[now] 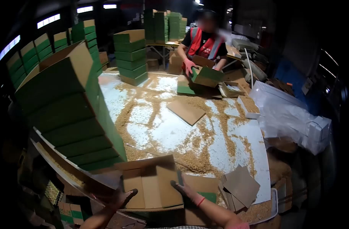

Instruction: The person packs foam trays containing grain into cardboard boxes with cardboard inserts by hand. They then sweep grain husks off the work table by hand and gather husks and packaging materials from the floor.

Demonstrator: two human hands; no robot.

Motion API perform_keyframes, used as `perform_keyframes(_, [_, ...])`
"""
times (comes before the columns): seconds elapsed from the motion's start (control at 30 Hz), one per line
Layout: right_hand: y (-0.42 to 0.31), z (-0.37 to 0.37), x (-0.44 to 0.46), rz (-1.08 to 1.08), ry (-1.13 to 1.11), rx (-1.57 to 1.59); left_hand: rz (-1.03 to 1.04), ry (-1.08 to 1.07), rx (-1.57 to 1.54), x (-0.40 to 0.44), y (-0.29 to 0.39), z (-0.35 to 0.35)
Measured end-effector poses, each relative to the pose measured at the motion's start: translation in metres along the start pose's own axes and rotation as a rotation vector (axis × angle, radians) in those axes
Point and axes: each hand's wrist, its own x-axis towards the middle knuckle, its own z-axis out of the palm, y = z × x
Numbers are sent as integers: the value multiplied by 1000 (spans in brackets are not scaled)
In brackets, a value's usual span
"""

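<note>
An open cardboard box (159, 183) stands tilted toward me at the near edge of the table, and its bare brown inside shows. My left hand (125, 197) grips its left side, thumb on the inner face and dark glove material on the fingers. On the opposite side, my right hand (186, 191) holds the wall the same way, with a red band at the wrist. The outer fingers of both hands are partly hidden by the box. Just right of the box lie several flat cardboard sheets (241, 187), loosely piled.
A tall stack of green-and-brown boxes (79, 122) leans at the left. Wood shavings (197, 158) cover much of the white table (170, 133), where a flat cardboard sheet (186, 112) lies. Across it, a co-worker (205, 42) handles a green box (207, 76). Plastic-wrapped goods (293, 114) sit right.
</note>
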Motion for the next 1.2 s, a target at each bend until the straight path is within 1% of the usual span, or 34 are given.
perform_keyframes(0.03, [-33,-2,-8,75,9,197,205,-45,-124,-1,9,-3])
perform_keyframes(0.07, [-21,-13,1,235,-53,401,133,-48,76,-1,16,-7])
perform_keyframes(0.1, [-32,-29,4,239,2,613,213,15,103,5,42,-6])
perform_keyframes(0.13, [-42,-44,8,235,58,825,95,-93,-229,5,81,-11])
perform_keyframes(0.17, [-69,-64,23,150,131,804,389,-133,-212,52,41,-12])
perform_keyframes(0.2, [-132,-82,20,165,165,929,436,-231,-444,46,94,-31])
perform_keyframes(0.23, [-117,-115,56,25,185,774,557,-190,-364,29,136,-63])
perform_keyframes(0.27, [-174,-127,66,-140,133,824,776,8,-204,19,145,-95])
perform_keyframes(0.3, [-194,-149,101,-215,190,863,949,266,-31,9,154,-127])
perform_keyframes(0.33, [-236,-158,121,-292,185,880,1036,408,-209,14,145,-167])
perform_keyframes(0.4, [-318,-156,151,-375,141,880,986,729,-518,12,169,-253])
perform_keyframes(0.43, [-352,-149,164,-399,111,877,1089,872,-455,10,194,-286])
perform_keyframes(0.5, [-409,-121,186,-405,44,859,905,622,-501,28,164,-358])
perform_keyframes(0.57, [-450,-80,200,-380,-32,835,617,753,141,57,131,-389])
perform_keyframes(0.6, [-464,-57,202,-360,-71,819,765,654,-164,66,129,-385])
perform_keyframes(0.63, [-475,-34,205,-336,-109,802,763,653,-165,65,135,-379])
perform_keyframes(0.7, [-493,13,203,-292,-194,762,761,524,-468,54,150,-364])
perform_keyframes(0.73, [-500,33,200,-273,-237,737,849,595,-390,51,152,-355])
perform_keyframes(0.77, [-505,50,195,-259,-282,709,847,630,-494,42,164,-340])
perform_keyframes(0.83, [-511,72,186,-262,-366,635,928,638,-364,43,144,-349])
perform_keyframes(0.87, [-507,70,186,-331,-451,528,1032,754,89,41,135,-360])
perform_keyframes(0.9, [-500,70,195,-352,-480,559,1091,828,558,42,129,-373])
perform_keyframes(0.93, [-493,70,204,-371,-509,590,1063,914,443,47,138,-374])
perform_keyframes(0.97, [-486,69,212,-389,-540,622,1139,883,257,50,150,-379])
perform_keyframes(1.0, [-452,66,224,-411,-500,588,1221,847,74,52,162,-383])
perform_keyframes(1.07, [-382,58,251,-449,-418,516,1461,782,196,25,206,-405])
perform_keyframes(1.1, [-324,57,248,-333,-378,163,1481,865,596,9,229,-408])
perform_keyframes(1.13, [-268,55,245,-236,-379,-278,1436,897,603,8,232,-401])
perform_keyframes(1.17, [-212,54,242,-153,-437,-658,1326,569,212,7,236,-393])
perform_keyframes(1.2, [-148,67,235,-192,-499,-860,1180,267,-168,8,239,-386])
